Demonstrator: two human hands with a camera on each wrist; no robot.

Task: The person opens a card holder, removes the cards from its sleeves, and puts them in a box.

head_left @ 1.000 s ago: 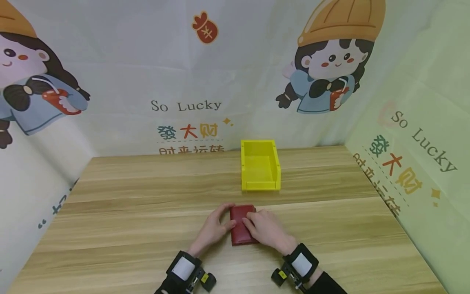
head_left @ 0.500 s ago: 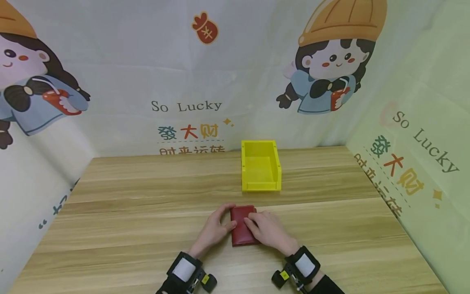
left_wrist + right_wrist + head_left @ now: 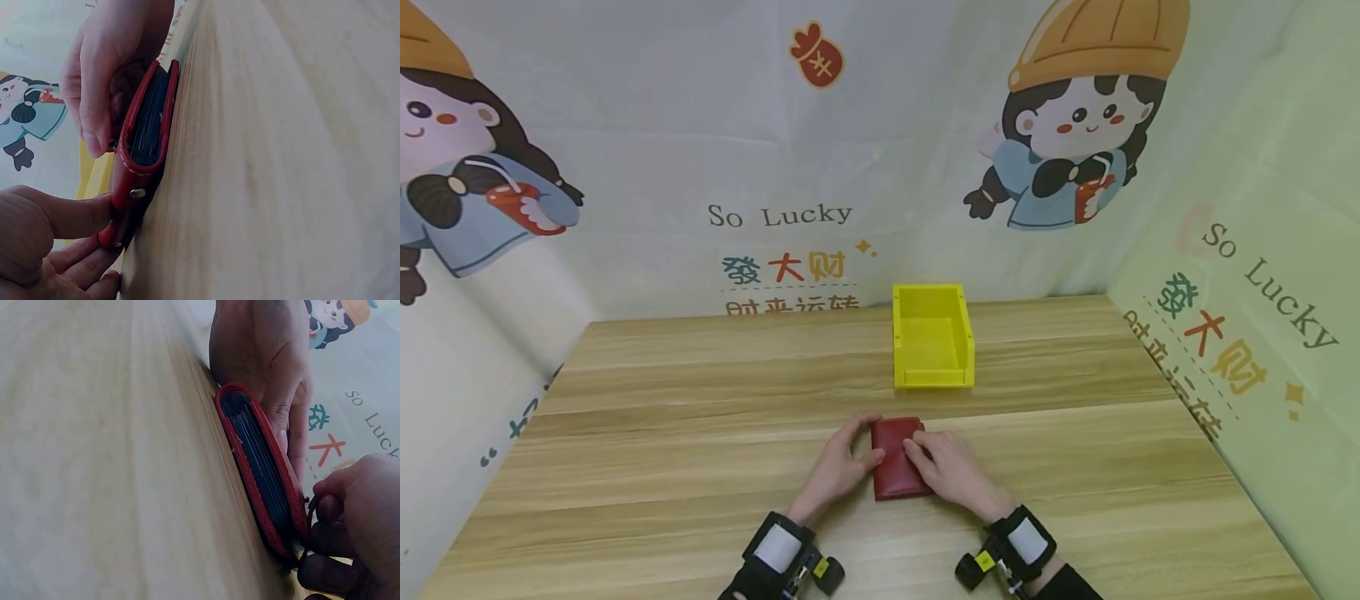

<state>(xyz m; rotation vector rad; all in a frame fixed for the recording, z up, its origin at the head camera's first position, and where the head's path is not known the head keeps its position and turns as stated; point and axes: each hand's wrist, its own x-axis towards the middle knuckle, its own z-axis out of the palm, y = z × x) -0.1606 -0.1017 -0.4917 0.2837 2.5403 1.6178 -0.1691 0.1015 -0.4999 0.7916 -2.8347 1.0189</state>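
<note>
A closed red leather card holder [image 3: 892, 477] lies flat on the table in front of me. Dark inner sleeves [image 3: 259, 465] show between its covers in the right wrist view. My left hand [image 3: 835, 468] holds it along the spine, thumb on the top cover and fingers at the far left corner. On the opposite side my right hand [image 3: 953, 473] has its fingers curled at the opening edge. They pinch a thin dark strap [image 3: 312, 509] beside a small snap. In the left wrist view a metal stud [image 3: 137, 194] sits on the spine.
A yellow open-front bin [image 3: 932, 337] stands behind the card holder, near the table's back edge. The wooden table [image 3: 662, 433] is bordered by a printed cloth backdrop [image 3: 917, 167] at the back and sides.
My right thumb and fingers have slid slightly right across the card holder's cover, toward its edge. The left hand and the card holder have barely moved.
</note>
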